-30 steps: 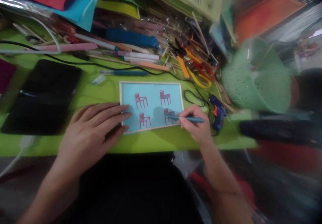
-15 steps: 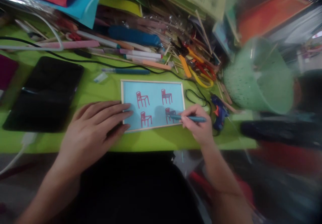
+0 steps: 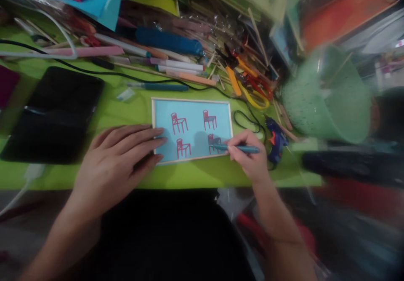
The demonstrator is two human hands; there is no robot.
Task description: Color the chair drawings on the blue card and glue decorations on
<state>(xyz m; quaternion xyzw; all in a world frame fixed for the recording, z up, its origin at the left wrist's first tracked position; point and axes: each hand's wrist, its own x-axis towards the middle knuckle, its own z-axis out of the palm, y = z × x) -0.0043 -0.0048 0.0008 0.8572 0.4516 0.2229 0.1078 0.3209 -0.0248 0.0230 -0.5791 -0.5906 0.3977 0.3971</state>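
A light blue card (image 3: 195, 121) with a thin pale wooden border lies on the green table (image 3: 189, 177). Several chairs are drawn on it in dark red lines; the two on the right have shaded seats. My left hand (image 3: 116, 154) rests flat, its fingertips over the card's left edge. In my right hand (image 3: 249, 154) is a blue-green pen (image 3: 243, 148), pinched between thumb and fingers. The pen's tip is at the lower right chair drawing. A shadow falls on the card beside that drawing.
A black tablet (image 3: 57, 112) lies at left with a white cable. Behind the card are markers (image 3: 181, 67), a black cord, pliers (image 3: 232, 78) and yellow-handled scissors (image 3: 255, 97). To the right stand a blue glue gun (image 3: 276, 142) and a green basket (image 3: 325, 104).
The view has shifted very slightly. Both hands, the pen and the card keep nearly the same places relative to each other.
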